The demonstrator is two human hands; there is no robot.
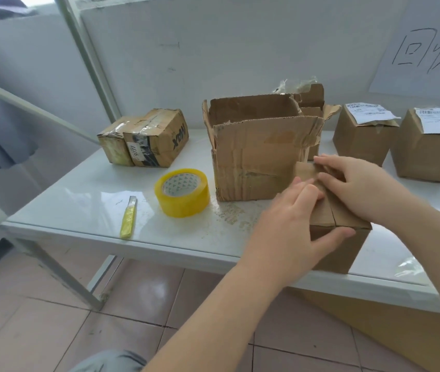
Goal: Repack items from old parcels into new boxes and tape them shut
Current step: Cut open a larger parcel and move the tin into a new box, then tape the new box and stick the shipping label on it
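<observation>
Looks like a no-frills parcel packing corner, some back room or small mailroom, definitely not a living space. There's a plain white table (79, 205) with a glossy top against a bare white wall (213, 49), and a tiled floor (52, 331) below. On the table sit a fat tape roll (182, 193) in yellow, a yellow box cutter (128, 218) just beside it, a beat-up torn-open carton (256, 159), some old taped parcels (146, 138) at the back left, plus a labelled box (362, 135) and a second labelled box (428, 149) on the right, both with printed shipping stickers. A handwritten paper sign (428, 49) on the wall seems to read 回收. Brown flat cardboard (401, 331) shows under the table too.
</observation>
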